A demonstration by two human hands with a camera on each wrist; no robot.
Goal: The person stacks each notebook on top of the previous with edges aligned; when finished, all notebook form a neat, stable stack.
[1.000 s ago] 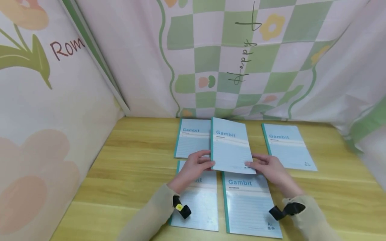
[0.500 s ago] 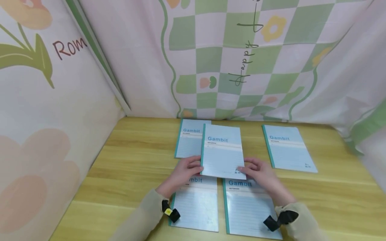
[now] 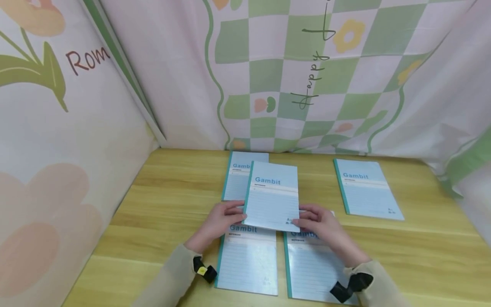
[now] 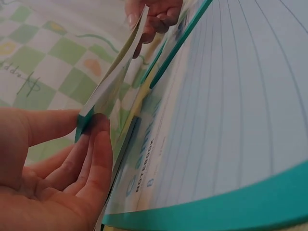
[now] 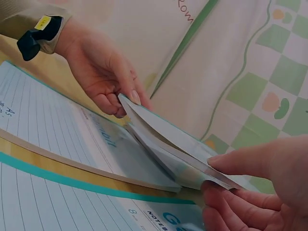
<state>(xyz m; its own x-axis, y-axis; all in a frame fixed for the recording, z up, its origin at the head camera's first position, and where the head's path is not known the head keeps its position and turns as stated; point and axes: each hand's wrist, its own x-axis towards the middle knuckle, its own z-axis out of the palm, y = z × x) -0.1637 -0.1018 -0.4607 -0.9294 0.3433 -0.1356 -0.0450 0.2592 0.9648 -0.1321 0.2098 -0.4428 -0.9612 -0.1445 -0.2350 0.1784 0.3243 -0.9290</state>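
"Starting at the left, what's shifted?"

"The left hand point(image 3: 218, 221), pinching the spine of the held notebook point(image 3: 272, 202), has come left and lower in the head view. There, the notebook now hides more of the back-left notebook point(image 3: 235, 183) and overlaps the top of the front-left notebook point(image 3: 247, 264)."

"And the right hand point(image 3: 324, 226)?"

"Moved along with it, pinching the opposite edge near the lower corner; the far-right notebook point(image 3: 364, 189) lies well apart. I'd judge the held one is being positioned, not yet set down."

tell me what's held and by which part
A Gambit notebook: the left hand pinches its teal spine near the bottom, the right hand its opposite edge by the lower corner.
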